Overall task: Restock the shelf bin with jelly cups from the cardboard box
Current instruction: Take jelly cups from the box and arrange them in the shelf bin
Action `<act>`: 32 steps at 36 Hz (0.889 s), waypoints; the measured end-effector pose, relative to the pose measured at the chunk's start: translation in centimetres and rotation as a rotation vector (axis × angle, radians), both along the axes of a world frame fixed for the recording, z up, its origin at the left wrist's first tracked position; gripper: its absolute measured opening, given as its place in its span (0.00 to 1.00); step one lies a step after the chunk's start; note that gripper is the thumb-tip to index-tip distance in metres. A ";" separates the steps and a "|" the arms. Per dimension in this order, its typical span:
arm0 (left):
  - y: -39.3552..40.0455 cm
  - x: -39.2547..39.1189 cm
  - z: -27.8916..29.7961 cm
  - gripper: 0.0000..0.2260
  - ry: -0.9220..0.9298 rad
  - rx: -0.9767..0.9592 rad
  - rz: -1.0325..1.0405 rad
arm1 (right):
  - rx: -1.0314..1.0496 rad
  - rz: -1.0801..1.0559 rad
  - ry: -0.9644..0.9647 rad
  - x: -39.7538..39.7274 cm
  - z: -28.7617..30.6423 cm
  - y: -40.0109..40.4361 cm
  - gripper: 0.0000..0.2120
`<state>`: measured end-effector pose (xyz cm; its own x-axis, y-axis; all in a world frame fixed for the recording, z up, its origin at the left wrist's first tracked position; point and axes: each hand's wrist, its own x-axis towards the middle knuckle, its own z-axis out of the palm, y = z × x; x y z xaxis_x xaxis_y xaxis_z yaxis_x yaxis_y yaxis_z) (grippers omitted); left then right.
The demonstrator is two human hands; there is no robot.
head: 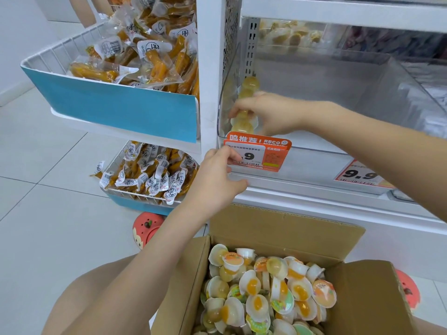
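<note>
Her right hand (268, 113) pinches translucent yellow jelly cups (244, 117) in the clear plastic shelf bin's (362, 93) left corner; left hand (217, 180) grips the bin's front edge.

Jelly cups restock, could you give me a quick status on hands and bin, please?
Right hand gripping jelly cups at shelf bin's left end. Left hand pinching price tag on bin front. Cardboard box still full. Nothing blocking.
</note>
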<state>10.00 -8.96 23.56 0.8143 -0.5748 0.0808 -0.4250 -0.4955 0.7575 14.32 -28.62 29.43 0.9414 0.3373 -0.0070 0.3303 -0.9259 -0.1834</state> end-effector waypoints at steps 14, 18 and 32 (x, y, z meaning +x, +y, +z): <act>-0.3 -2.7 -4.2 0.19 0.002 0.068 -0.043 | 0.332 -0.340 -0.467 -15.2 2.2 -2.4 0.12; -0.4 -4.2 -8.1 0.19 0.018 0.205 -0.121 | 0.413 -0.411 -0.422 -20.5 -3.4 -1.8 0.10; 2.8 -8.7 -23.1 0.17 0.164 0.614 -0.173 | 0.427 -0.662 0.451 -29.1 -26.4 1.6 0.20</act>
<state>1.25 -6.11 0.44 0.6797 -0.6008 -0.4209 -0.4405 -0.7931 0.4208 -14.82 -26.99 2.99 0.8818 -0.2132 -0.4207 -0.4316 -0.7243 -0.5376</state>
